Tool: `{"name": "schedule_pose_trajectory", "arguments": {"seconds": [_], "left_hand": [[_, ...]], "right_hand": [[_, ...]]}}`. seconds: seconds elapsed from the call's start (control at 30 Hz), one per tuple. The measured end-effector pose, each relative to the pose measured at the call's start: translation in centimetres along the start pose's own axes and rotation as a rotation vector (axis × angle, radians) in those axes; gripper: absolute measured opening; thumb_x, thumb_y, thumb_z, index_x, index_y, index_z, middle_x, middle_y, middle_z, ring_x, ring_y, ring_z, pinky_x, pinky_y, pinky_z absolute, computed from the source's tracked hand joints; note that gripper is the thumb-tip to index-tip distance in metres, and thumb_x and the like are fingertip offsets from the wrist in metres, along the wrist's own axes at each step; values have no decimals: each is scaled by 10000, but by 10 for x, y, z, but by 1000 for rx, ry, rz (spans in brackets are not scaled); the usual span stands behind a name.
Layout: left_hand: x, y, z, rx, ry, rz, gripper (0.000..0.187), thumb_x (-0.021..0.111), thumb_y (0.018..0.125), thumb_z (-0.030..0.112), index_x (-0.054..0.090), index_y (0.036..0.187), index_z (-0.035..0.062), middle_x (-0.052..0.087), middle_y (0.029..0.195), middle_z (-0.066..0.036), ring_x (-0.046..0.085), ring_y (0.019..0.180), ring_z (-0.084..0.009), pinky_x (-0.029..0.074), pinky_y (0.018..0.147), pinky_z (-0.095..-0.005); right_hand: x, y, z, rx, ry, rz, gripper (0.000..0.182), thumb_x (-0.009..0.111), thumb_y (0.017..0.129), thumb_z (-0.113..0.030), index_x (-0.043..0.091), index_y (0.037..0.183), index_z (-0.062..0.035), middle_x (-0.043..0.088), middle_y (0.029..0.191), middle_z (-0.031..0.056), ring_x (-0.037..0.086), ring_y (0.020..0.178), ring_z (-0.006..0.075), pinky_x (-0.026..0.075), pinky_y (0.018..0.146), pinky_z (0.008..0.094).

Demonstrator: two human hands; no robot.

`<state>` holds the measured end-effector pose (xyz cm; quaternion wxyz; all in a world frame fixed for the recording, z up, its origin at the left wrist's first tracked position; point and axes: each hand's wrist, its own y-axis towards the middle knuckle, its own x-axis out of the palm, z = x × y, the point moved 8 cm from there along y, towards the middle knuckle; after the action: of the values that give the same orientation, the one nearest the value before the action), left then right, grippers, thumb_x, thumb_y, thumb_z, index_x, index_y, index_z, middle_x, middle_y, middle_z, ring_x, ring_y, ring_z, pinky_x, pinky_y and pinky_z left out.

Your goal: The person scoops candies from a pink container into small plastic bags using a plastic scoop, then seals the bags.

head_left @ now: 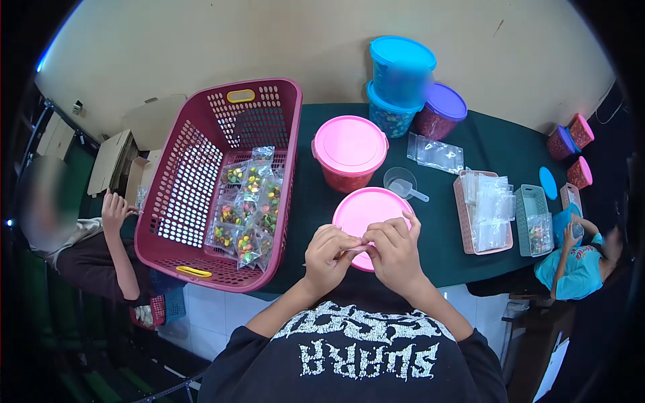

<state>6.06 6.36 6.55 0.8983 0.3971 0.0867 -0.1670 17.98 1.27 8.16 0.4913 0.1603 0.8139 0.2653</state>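
Note:
My left hand (330,254) and my right hand (393,247) meet over the front edge of a round pink lid (373,213). Thumbs and fingertips of both are pinched together on something small and thin, possibly the edge of a clear bag, too small to make out. Behind the lid lie a clear round dish (395,176) and a clear scoop (408,190). A tub with a pink lid (351,148) stands further back. To the left, a large maroon basket (287,195) holds several clear bags of colourful pieces (247,213).
Blue-lidded tubs (402,55) are stacked at the back beside a purple-lidded tub (445,104). A pink basket (463,218) of clear bags and a green basket (524,221) stand right. One person (91,252) is at far left, another (578,265) at far right.

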Motion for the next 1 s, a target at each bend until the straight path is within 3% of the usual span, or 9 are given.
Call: {"name": "schedule_pose_trajectory", "arguments": {"seconds": [0.17,0.4,0.6,0.7,0.77,0.8,0.83,0.93,1.0], "left_hand": [[-3,-4,-2,-50,-21,-13,93,718,770,62,635,809,46,667,747,-53,620,690,-186,435,847,-400],[-15,0,1,-35,-33,4,111,745,742,84,648,785,52,660,739,-46,613,707,-201,443,821,-365],[-14,1,-3,-65,-16,-15,70,682,818,87,641,798,34,668,743,-64,635,720,-182,430,883,-428],[-34,-9,-34,-350,-286,277,176,586,918,126,535,770,44,566,734,-42,553,691,-122,448,833,-357],[-50,-4,-47,-366,-303,354,191,543,952,134,499,788,46,533,790,-34,525,689,-101,449,704,-239],[-46,-5,-52,-441,-396,348,171,541,954,139,505,811,53,540,801,-32,528,689,-100,461,688,-249],[-37,-6,-55,-515,-492,338,152,540,957,145,512,834,60,547,812,-30,531,688,-99,473,672,-259],[3,-19,-70,-719,-945,369,94,539,958,155,523,902,83,580,841,-36,543,689,-99,511,630,-292],[15,-17,-67,-757,-998,279,187,518,969,215,483,1098,85,573,1040,-81,582,880,-150,502,796,-342]], "right_hand": [[4,-5,5,5,49,22,150,706,727,-172,608,838,-146,598,889,-42,533,862,176,251,1007,505],[-3,-9,15,30,46,21,128,702,741,-180,604,816,-144,604,865,-45,528,880,182,261,1001,497],[-5,-16,30,75,53,31,125,685,771,-193,589,806,-120,589,839,-7,508,868,231,269,999,517],[-5,-28,52,104,51,10,105,683,782,-146,588,800,-106,604,864,12,533,873,207,325,962,430],[8,-59,110,539,616,168,49,626,822,-77,579,809,-75,595,878,66,549,860,204,397,883,359],[19,-62,106,505,755,128,21,569,845,-33,576,856,-48,592,916,88,564,904,188,429,842,308],[31,-61,87,577,961,64,180,655,821,-107,565,963,-43,593,973,69,565,966,170,425,888,317],[64,-59,37,546,1008,-335,478,761,757,-203,514,1128,-30,589,1038,68,571,990,170,432,921,320],[76,-67,25,627,1038,-495,523,747,784,-202,496,1199,-7,605,1036,75,601,935,168,466,882,285]]}}
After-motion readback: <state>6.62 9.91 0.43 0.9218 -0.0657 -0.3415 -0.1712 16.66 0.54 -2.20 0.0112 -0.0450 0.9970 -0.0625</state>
